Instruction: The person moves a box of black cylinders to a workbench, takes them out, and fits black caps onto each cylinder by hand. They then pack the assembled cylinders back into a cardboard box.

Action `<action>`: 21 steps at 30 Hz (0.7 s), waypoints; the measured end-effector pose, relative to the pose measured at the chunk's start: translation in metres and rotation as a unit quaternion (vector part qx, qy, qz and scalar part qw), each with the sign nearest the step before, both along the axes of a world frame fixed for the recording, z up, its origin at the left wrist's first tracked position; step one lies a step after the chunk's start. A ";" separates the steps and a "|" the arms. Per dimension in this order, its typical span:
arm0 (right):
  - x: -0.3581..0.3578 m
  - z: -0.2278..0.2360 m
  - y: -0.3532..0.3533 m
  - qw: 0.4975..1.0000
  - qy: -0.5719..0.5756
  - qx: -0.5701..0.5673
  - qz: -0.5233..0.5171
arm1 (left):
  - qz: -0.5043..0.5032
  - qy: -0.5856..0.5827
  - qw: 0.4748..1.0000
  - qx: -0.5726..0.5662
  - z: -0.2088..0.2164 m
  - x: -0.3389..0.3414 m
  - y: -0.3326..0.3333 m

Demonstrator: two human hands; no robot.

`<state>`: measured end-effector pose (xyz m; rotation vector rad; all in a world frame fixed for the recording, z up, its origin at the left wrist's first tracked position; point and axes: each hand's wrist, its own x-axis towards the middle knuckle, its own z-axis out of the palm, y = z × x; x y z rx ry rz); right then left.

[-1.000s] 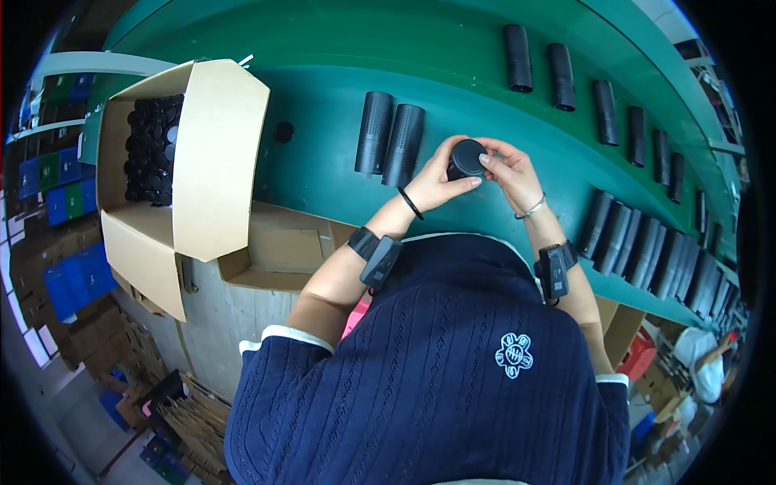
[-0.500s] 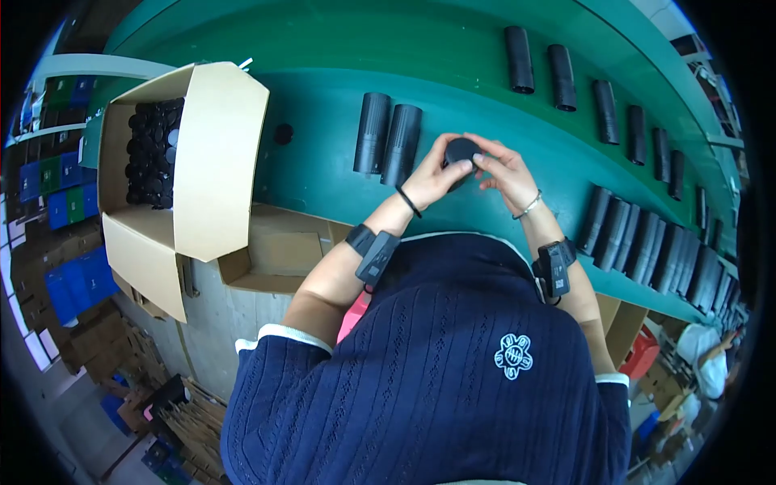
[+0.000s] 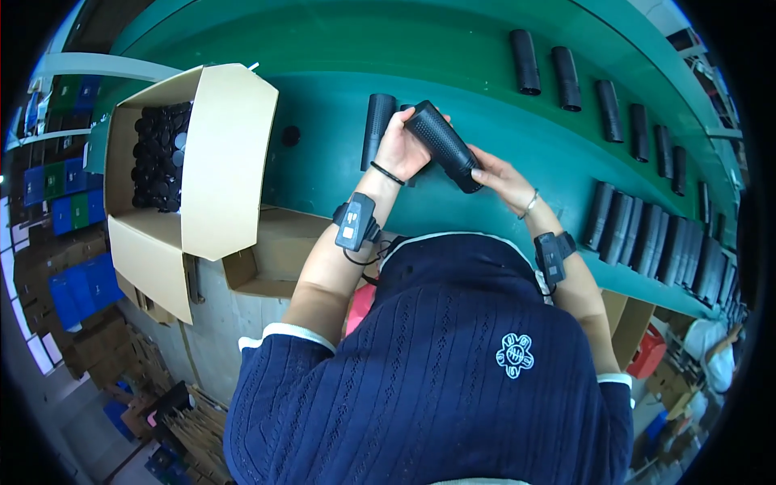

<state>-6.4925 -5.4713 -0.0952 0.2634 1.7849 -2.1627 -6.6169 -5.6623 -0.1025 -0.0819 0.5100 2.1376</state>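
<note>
A black textured cylinder [image 3: 443,144] is held in both hands above the green work surface, tilted with its upper end to the left. My left hand [image 3: 402,152] is closed about its upper part, palm up, with fingers partly hidden behind it. At the lower end, my right hand [image 3: 504,181] grips with the thumb near the rim and fingers along the far side. Just beyond my left hand lies a similar black cylinder [image 3: 378,125]. Another one behind my hand is mostly hidden.
An open cardboard box [image 3: 229,153] at left holds many round black caps [image 3: 160,158]. One black disc [image 3: 291,136] lies on the green table [image 3: 323,105]. More black cylinders [image 3: 618,222] stand in a row at right, others [image 3: 567,78] along the raised back ledge.
The cylinder, earlier seen end-on between both hands, is turned so its long side shows. My left hand has moved left and rolled palm up; my right hand is slightly lower.
</note>
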 end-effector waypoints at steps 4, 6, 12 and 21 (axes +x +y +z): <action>0.000 -0.009 0.001 0.994 -0.023 -0.106 -0.004 | 0.029 -0.040 0.978 -0.205 0.000 -0.016 -0.001; -0.011 -0.010 0.008 0.975 -0.079 -0.185 -0.097 | 0.122 0.209 0.852 -0.465 0.003 -0.035 -0.013; -0.105 -0.019 0.030 0.969 -0.019 0.049 -0.243 | -0.042 0.459 0.524 -0.716 -0.056 -0.068 -0.058; -0.164 -0.072 0.107 0.560 0.132 0.814 -0.077 | -0.001 0.453 0.805 -0.382 0.016 -0.046 -0.072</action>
